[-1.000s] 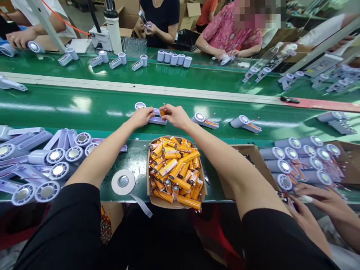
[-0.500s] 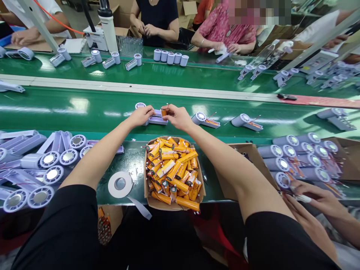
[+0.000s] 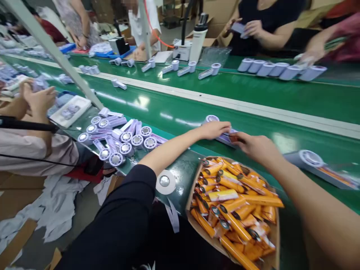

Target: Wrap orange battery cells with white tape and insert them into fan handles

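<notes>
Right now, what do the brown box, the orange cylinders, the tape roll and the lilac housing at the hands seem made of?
Brown box: probably cardboard, by its matte wall.
Orange cylinders: glossy, likely plastic wrap, by the highlights.
Tape roll: matte, maybe paper or plastic, by its limp end.
Lilac housing: smooth, apparently moulded plastic, by its even colour.

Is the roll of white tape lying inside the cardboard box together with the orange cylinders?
No, the white tape roll lies on the green table, left of the cardboard box.

A pale metal post (image 3: 50, 52) slants across the upper left. Grey floor (image 3: 81, 212) (partly covered by white sheeting (image 3: 60, 210)) shows at lower left.
</notes>
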Demonstrator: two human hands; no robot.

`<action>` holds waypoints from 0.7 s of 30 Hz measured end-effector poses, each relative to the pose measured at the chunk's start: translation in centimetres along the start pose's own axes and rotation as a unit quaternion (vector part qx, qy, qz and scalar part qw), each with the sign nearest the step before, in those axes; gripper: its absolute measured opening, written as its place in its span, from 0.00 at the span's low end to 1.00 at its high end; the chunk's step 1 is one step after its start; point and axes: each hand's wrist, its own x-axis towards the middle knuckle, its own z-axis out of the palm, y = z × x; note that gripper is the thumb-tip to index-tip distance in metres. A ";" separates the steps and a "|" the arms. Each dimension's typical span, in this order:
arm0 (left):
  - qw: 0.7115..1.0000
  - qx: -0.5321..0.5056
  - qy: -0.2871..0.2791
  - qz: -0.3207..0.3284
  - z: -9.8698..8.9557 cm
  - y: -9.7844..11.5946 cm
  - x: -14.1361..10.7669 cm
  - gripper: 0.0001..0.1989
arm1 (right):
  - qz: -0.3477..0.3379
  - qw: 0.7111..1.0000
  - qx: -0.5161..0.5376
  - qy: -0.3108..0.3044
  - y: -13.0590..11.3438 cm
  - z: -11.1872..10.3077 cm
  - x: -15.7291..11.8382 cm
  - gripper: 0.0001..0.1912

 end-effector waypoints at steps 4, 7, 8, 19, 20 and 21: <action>1.000 -0.019 -0.006 0.005 0.2 0.9 0.3 0.17 | 0.031 0.998 -0.036 -0.037 -0.5 -1.1 -0.5 0.18; 0.999 -0.043 0.005 0.020 0.2 1.3 0.4 0.13 | 0.050 0.997 -0.028 -0.059 -1.9 -3.0 -1.4 0.22; 0.998 -0.054 0.009 0.030 0.2 1.0 0.7 0.13 | 0.059 0.996 -0.016 -0.058 -2.2 -3.3 -1.5 0.22; 0.990 -0.135 0.017 0.047 0.6 -1.1 2.5 0.12 | 0.081 0.996 0.032 -0.027 -1.2 -3.4 -2.1 0.25; 0.990 -0.134 0.017 0.047 0.7 -1.1 2.7 0.12 | 0.076 0.996 0.023 -0.032 -1.2 -3.6 -2.1 0.24; 0.990 -0.129 0.018 0.046 0.8 -1.1 2.8 0.12 | 0.068 0.997 0.013 -0.040 -1.4 -3.7 -2.0 0.24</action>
